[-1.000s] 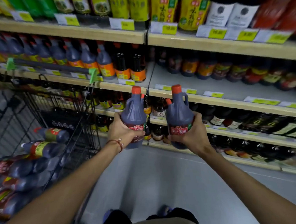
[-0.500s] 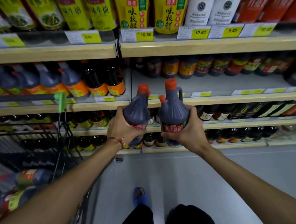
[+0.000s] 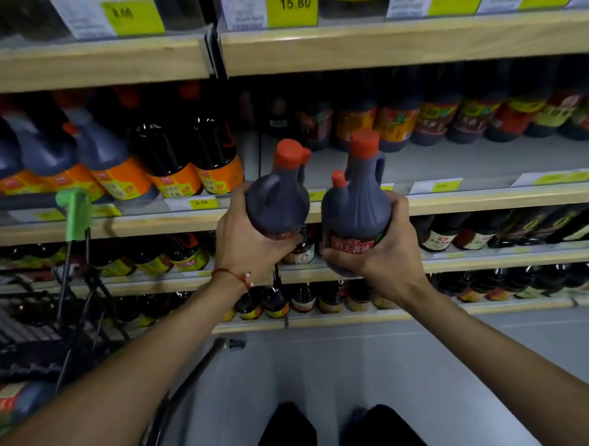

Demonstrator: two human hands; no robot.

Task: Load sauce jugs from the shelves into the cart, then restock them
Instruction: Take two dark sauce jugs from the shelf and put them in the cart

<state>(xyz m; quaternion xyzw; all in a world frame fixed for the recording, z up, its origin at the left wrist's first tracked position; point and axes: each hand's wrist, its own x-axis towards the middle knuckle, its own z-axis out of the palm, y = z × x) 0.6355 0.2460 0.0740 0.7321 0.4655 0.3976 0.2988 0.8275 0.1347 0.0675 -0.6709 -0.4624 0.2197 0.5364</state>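
I hold two dark sauce jugs with orange-red caps upright in front of the shelves. My left hand (image 3: pixel 250 245) grips the left jug (image 3: pixel 278 199) round its lower body. My right hand (image 3: pixel 383 249) grips the right jug (image 3: pixel 357 209), whose red label faces me. Both jugs are level with the front edge of a grey shelf (image 3: pixel 470 162) that has a bare stretch behind them. The wire cart (image 3: pixel 46 331) stands at the lower left, with one jug (image 3: pixel 19 401) visible lying in it.
Similar jugs with orange labels (image 3: pixel 113 171) and dark bottles (image 3: pixel 177 160) fill the shelf to the left. More bottles (image 3: pixel 451 119) stand at the back right. The cart's green handle end (image 3: pixel 75 210) juts up by the shelf edge. Grey floor (image 3: pixel 328 374) lies below.
I have moved closer to the shelves and both jugs have risen toward the middle shelf. The cart has slid further out of view to the left.
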